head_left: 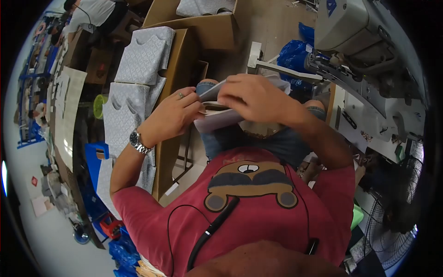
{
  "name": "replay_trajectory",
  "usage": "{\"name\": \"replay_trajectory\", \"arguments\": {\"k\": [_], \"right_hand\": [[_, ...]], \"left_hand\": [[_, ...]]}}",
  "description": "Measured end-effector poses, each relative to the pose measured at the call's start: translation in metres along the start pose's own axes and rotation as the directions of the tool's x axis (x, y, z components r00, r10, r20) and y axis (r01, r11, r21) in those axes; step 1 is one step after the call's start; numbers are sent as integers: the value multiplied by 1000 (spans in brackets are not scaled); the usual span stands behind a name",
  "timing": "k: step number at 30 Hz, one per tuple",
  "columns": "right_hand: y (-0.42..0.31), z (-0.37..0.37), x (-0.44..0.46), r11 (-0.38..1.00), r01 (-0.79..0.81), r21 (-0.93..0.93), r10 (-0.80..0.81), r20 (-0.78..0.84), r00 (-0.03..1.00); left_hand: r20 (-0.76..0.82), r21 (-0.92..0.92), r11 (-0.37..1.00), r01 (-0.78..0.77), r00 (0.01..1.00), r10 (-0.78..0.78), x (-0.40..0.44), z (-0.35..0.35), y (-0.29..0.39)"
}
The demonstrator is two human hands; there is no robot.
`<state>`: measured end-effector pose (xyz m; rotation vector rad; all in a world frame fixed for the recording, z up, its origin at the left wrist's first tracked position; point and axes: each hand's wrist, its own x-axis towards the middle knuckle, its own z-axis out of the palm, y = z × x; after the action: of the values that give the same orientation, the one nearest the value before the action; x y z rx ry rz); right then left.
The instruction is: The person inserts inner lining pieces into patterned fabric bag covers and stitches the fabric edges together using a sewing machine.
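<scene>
Over my lap, both hands are at a folded pale grey-white piece (220, 122), which looks like fabric with an opening along its top and a beige strip inside. My left hand (174, 114), with a ring and a wristwatch, pinches the piece's left edge. On the other side my right hand (254, 98) has its fingers curled over the upper edge, with part of the piece showing behind it. The fingertips of both hands are partly hidden.
Stacked pale patterned cut pieces (138, 57) lie along a cardboard box (177, 60) on my left. A sewing machine (344, 27) stands at the right, with a white bar (286, 69) near my right hand. A fan (392, 226) is lower right. Another person (94, 16) sits at upper left.
</scene>
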<state>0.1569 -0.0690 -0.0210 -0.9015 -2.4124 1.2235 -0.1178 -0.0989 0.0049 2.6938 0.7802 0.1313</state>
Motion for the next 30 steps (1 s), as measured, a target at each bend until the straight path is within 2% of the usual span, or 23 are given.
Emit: {"name": "replay_trajectory", "arguments": {"k": [1,2,3,4,6,7,8,9,10,12,14,16,17,19,20,22,23,25,26,28,30], "right_hand": [[-8,10,-7,972,183,-148,-206,-165,965],[-10,15,-10,890,322,-323,-418,-294,860],[-1,27,-9,909,190,-372,-310,-298,903],[8,28,-9,908,181,-378,-306,-301,903],[30,19,-9,885,145,-442,-289,-279,916],[39,18,-11,898,161,-409,-298,-297,907],[47,17,-13,898,159,-410,-297,-300,907],[54,15,-14,899,230,-371,-345,-279,896],[60,12,-16,894,299,-334,-393,-263,881],[68,3,-25,921,265,-287,-346,-285,894],[70,-7,-35,942,236,-238,-301,-291,908],[66,-20,-46,985,-9,-173,-17,-147,989],[65,-28,-51,985,-15,-174,-11,-151,988],[64,-39,-62,981,-126,-147,129,11,992],[63,-42,-68,980,-139,-142,141,2,990],[63,-43,-80,987,-66,-145,60,-46,997],[66,-40,-86,987,-81,-141,74,-55,996],[77,-29,-96,958,65,-279,-114,-164,980],[80,-23,-100,960,66,-272,-113,-160,981],[84,-16,-102,952,16,-306,-84,-212,974],[84,-10,-104,945,47,-325,-131,-243,961]], "left_hand": [[-2,-5,1000,4,1000,-4,9,2,2],[-72,-4,1000,-11,997,11,22,4,5],[-143,0,1000,-30,989,30,33,6,5],[-145,0,999,-40,989,40,39,8,2],[-16,-98,991,96,995,-98,51,12,-7],[-19,-95,991,92,995,-94,58,10,-12],[84,-160,980,120,991,-108,65,8,-15],[188,-220,963,153,976,-112,71,5,-20],[191,-215,966,147,976,-106,77,4,-25],[-43,9,983,-183,982,183,91,3,-36],[-13,-2,980,-199,980,199,107,6,-41],[4,41,932,-360,933,360,126,11,-33],[5,39,929,-367,930,367,132,16,-30],[75,-142,925,-353,928,365,142,26,-22],[79,-150,919,-364,922,378,146,29,-20],[232,-168,942,-291,917,325,156,29,-11],[236,-175,936,-304,910,340,159,33,-10],[191,-110,966,-235,948,253,157,40,-11],[194,-116,966,-230,949,249,155,44,-9],[85,-40,967,-252,963,254,153,46,-6],[92,-28,975,-221,971,223,148,47,-4]]}}
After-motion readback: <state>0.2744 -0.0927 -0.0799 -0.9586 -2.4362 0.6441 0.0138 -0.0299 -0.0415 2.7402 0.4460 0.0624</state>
